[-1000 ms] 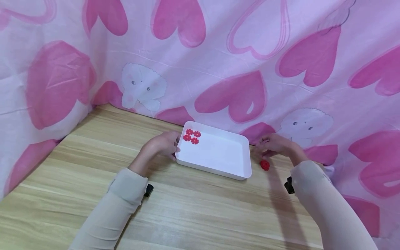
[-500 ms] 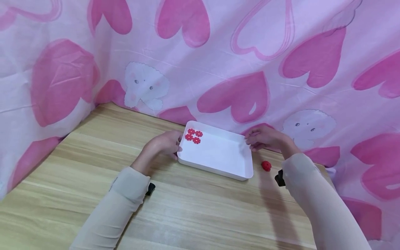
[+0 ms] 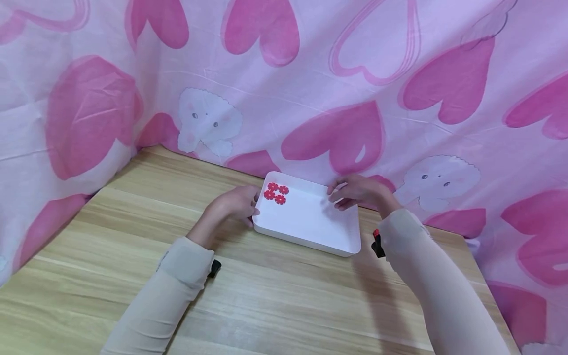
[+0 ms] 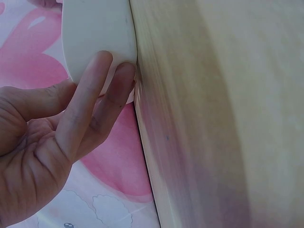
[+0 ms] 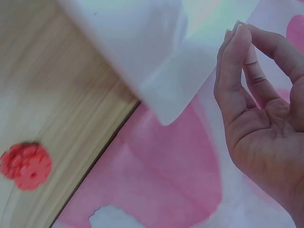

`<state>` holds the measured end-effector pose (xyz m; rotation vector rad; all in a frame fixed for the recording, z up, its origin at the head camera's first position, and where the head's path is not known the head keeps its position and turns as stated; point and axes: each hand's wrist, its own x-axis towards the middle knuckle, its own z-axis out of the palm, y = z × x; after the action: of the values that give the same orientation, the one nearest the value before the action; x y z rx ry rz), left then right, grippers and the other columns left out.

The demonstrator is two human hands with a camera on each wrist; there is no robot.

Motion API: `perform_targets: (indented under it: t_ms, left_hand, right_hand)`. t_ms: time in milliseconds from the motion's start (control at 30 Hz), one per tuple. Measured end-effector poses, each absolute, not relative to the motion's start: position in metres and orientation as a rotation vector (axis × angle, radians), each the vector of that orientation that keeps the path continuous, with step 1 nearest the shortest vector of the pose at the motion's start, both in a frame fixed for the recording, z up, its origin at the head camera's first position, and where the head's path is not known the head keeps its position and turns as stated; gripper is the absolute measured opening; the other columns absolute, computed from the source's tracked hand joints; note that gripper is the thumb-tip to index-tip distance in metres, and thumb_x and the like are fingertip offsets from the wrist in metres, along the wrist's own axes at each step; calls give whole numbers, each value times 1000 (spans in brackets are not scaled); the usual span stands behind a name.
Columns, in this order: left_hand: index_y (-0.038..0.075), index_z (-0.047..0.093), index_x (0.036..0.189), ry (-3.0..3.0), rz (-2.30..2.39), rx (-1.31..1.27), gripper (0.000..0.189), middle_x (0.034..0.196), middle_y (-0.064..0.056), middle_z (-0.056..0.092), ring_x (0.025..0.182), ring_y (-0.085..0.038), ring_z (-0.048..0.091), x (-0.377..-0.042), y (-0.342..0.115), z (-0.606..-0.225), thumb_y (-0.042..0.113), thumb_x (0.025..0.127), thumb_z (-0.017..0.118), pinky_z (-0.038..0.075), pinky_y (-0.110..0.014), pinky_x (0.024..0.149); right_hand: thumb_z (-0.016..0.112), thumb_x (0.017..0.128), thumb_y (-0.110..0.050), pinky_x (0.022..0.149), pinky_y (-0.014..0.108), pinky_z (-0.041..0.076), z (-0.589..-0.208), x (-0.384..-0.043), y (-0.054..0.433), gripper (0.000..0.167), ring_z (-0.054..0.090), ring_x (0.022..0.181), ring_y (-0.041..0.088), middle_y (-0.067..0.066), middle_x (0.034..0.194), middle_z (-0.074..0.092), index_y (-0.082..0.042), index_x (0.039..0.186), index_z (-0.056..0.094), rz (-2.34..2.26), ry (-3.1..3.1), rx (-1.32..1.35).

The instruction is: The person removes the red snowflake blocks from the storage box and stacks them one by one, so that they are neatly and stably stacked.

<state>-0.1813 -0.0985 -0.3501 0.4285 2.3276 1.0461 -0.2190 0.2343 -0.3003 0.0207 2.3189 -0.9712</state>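
A shallow white tray [image 3: 306,219] lies against the curtain side of the table. Several red flower-shaped discs [image 3: 280,199] are grouped in its back left corner. My left hand [image 3: 239,203] grips the tray's left end; in the left wrist view the thumb is at the rim and fingers [image 4: 90,85] lie along the outer wall. Over the tray's right back part is my right hand [image 3: 355,191], thumb and fingertips brought together. In the right wrist view I cannot tell whether anything is between those fingertips. A small heap of red discs [image 5: 31,166] lies on the table beyond the tray's right end.
A pink curtain [image 3: 248,88] with hearts hangs close behind the tray and along the left side. The wooden table [image 3: 248,296] stretches forward of the tray. A black wrist device [image 3: 378,245] on the right sleeve partly covers the heap in the head view.
My right hand has moved left, from beside the red heap, past the tray's right rim, to above its inside. My left hand stays at the tray's left end.
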Motion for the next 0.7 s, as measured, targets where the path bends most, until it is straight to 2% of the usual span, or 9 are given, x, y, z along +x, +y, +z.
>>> perform_targets:
  t_ms: [300, 700]
  left_hand:
    - [-8, 57, 140, 2315, 1059, 403, 36, 121, -21, 67, 91, -24, 73, -182, -99, -350, -2, 104, 62, 68, -32, 81]
    - [-8, 58, 140, 2318, 1066, 392, 35, 117, -20, 69, 87, -24, 73, -178, -90, -350, -2, 105, 60, 68, -33, 78]
  right_hand:
    - [76, 100, -16, 87, 32, 68, -303, -230, 201, 35, 74, 87, 21, 18, 112, 73, 1, 129, 65, -864, 2364, -5]
    - [74, 102, -14, 83, 29, 68, -313, -245, 165, 31, 71, 77, 17, 14, 101, 74, 1, 128, 68, -780, 2357, -45]
